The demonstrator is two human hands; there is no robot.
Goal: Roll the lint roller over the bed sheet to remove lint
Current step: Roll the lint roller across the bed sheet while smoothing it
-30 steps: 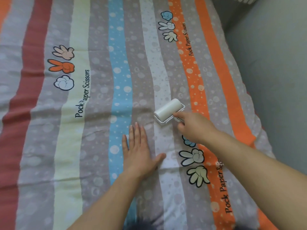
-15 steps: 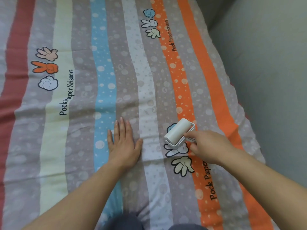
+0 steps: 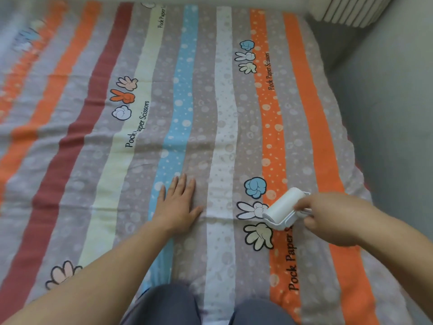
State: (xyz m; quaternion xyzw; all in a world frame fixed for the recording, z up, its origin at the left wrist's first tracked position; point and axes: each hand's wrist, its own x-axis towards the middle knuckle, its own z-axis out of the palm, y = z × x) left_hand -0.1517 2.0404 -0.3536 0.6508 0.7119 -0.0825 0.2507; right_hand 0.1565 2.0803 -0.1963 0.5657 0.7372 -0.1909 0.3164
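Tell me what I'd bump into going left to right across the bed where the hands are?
Dark red stripe → pale yellow stripe → left hand lying flat on the bed sheet → cartoon hand drawings → lint roller → right hand holding it → grey floor.

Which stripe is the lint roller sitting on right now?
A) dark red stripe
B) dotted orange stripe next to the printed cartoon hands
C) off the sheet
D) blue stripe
B: the lint roller, held by the right hand, lies across the dotted orange stripe beside the printed cartoon hands.
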